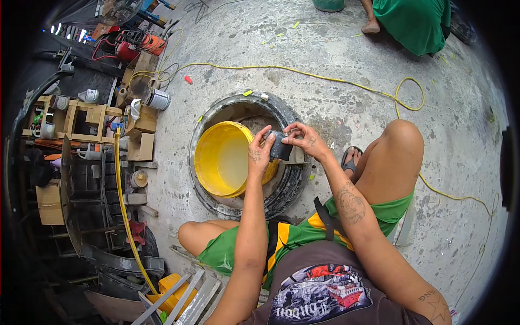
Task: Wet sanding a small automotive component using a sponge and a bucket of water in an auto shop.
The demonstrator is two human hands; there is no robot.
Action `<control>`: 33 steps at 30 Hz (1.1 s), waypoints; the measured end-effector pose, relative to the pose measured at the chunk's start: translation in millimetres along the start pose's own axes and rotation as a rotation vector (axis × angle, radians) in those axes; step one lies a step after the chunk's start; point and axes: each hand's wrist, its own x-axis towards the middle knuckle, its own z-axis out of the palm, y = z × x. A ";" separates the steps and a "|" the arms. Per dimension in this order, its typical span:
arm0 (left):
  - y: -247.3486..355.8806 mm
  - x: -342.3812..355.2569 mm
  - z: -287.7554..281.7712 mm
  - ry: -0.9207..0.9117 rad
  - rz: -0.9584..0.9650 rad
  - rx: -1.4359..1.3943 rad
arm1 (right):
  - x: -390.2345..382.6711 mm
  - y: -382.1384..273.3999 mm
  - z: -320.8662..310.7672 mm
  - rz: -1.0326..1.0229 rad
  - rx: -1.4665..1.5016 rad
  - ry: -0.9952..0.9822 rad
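Between my two hands is a small dark sheet [280,147], grey-black and bent over, perhaps sandpaper. My left hand [261,146] pinches its left edge between thumb and fingers. From the right, my right hand [306,140] grips its upper corner the same way. Just below and left of the sheet stands a yellow bucket [208,162] with cloudy, pale liquid [232,162] inside. The bucket sits within a round black ring [201,187], like a tyre. A pale block [297,156] rests on the ring's right side, partly hidden behind my right hand.
A yellow cord [281,67] runs across the concrete floor [336,97] and loops at right. Wooden pallets, cardboard boxes [142,145], a paint can [158,99] and red-orange machines [128,51] crowd the left. At top right sits another person in green [414,24].
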 end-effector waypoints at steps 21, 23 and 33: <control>-3.5 -3.4 22.6 0.127 0.072 -0.047 | 5.9 9.9 7.5 0.011 -0.011 0.059; -6.1 -3.6 32.1 0.151 0.081 0.011 | 5.4 9.5 7.1 0.025 0.010 0.046; -10.0 1.3 69.2 0.620 0.488 0.336 | 0.2 19.8 1.8 0.090 0.271 0.151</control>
